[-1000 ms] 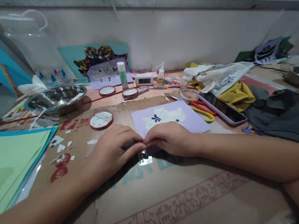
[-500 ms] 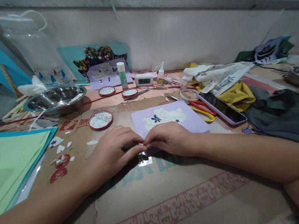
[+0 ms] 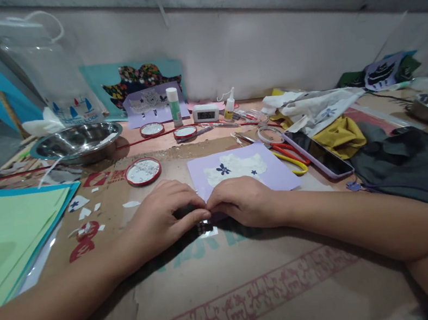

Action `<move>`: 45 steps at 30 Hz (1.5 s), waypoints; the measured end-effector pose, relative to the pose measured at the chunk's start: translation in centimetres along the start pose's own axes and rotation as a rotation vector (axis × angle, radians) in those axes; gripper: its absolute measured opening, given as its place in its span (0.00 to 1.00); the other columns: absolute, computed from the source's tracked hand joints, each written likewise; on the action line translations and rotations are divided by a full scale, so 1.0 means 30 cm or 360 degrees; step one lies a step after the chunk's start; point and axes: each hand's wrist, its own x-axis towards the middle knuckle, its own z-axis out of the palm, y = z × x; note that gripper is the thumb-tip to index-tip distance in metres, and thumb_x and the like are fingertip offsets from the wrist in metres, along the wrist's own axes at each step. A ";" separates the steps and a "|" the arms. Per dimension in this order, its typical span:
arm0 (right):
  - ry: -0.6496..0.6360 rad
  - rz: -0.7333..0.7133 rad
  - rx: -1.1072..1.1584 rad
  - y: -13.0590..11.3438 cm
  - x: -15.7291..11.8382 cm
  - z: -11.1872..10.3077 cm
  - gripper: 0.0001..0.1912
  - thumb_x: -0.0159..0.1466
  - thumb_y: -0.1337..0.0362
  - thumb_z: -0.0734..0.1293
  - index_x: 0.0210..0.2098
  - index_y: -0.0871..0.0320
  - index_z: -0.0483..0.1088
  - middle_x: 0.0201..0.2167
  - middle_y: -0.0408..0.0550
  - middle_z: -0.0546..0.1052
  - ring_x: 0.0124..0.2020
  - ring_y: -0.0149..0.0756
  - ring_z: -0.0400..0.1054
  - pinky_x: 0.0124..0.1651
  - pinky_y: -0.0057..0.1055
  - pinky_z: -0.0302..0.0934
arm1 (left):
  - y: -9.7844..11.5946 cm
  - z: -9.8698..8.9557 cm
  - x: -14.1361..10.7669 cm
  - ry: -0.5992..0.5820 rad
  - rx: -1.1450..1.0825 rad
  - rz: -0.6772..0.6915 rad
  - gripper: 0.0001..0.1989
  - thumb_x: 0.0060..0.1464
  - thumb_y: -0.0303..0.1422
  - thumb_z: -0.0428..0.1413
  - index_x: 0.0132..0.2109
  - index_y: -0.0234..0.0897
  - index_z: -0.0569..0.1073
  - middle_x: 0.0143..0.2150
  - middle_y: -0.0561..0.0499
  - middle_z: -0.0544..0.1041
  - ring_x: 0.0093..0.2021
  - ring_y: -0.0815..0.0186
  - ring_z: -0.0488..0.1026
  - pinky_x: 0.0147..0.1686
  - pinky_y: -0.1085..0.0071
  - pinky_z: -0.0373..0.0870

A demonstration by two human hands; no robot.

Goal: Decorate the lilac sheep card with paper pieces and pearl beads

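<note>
My left hand (image 3: 169,212) and my right hand (image 3: 244,201) meet at their fingertips, both closed in a pinch. Whatever lies between the fingertips is too small or hidden to make out. Just under them is a small clear sheet with dark dots (image 3: 209,231), partly covered by the fingers. A purple card (image 3: 278,173) lies right behind my right hand, with a white fabric shape (image 3: 235,166) on it that bears dark blue flowers. A red-rimmed lid with small shiny beads (image 3: 143,171) sits beyond my left hand.
White scraps (image 3: 84,212) lie left on the cardboard (image 3: 174,310). A steel bowl (image 3: 76,143), glue stick (image 3: 174,107) and small digital clock (image 3: 206,113) stand behind. Yellow-handled scissors (image 3: 293,161), a phone (image 3: 318,155) and cloths (image 3: 342,137) are at right; coloured paper (image 3: 15,233) at left.
The fingertips have shifted slightly and pressed closer together, covering the gap seen before. The rest of the scene keeps its place apart from a slight camera shift.
</note>
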 end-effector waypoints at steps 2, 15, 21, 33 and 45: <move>0.0003 0.0003 0.0003 -0.001 0.000 0.000 0.11 0.72 0.68 0.61 0.39 0.58 0.76 0.34 0.48 0.82 0.35 0.35 0.75 0.41 0.29 0.66 | 0.000 0.000 0.000 0.0000 0.0003 0.0006 0.08 0.63 0.37 0.58 0.39 0.39 0.78 0.37 0.52 0.81 0.40 0.64 0.74 0.42 0.68 0.64; 0.0053 0.0037 0.0021 0.008 0.005 0.001 0.10 0.71 0.69 0.61 0.42 0.59 0.75 0.37 0.48 0.83 0.38 0.34 0.76 0.42 0.29 0.67 | -0.002 0.005 -0.009 0.0098 0.0201 0.0067 0.06 0.64 0.35 0.57 0.41 0.39 0.77 0.38 0.52 0.81 0.40 0.64 0.74 0.43 0.67 0.63; 0.0097 0.0065 0.0079 0.021 0.006 0.007 0.09 0.71 0.66 0.64 0.42 0.57 0.76 0.38 0.46 0.83 0.39 0.33 0.76 0.44 0.28 0.67 | 0.005 0.000 -0.008 0.0142 0.0189 0.0081 0.07 0.65 0.35 0.55 0.42 0.38 0.77 0.38 0.52 0.80 0.40 0.65 0.74 0.43 0.68 0.63; 0.0111 -0.0036 0.0172 0.020 0.009 -0.009 0.09 0.71 0.65 0.64 0.41 0.58 0.77 0.38 0.47 0.83 0.37 0.32 0.76 0.42 0.27 0.67 | 0.004 0.002 -0.003 0.0127 0.0146 0.0068 0.09 0.66 0.38 0.55 0.41 0.39 0.77 0.36 0.53 0.80 0.38 0.65 0.74 0.41 0.68 0.63; 0.0104 -0.0002 0.0119 0.012 0.009 -0.006 0.09 0.70 0.67 0.64 0.42 0.59 0.76 0.37 0.48 0.83 0.37 0.33 0.77 0.41 0.28 0.67 | -0.003 0.000 -0.005 0.0064 0.0185 0.0015 0.13 0.67 0.41 0.53 0.40 0.40 0.77 0.36 0.52 0.80 0.38 0.63 0.74 0.41 0.66 0.63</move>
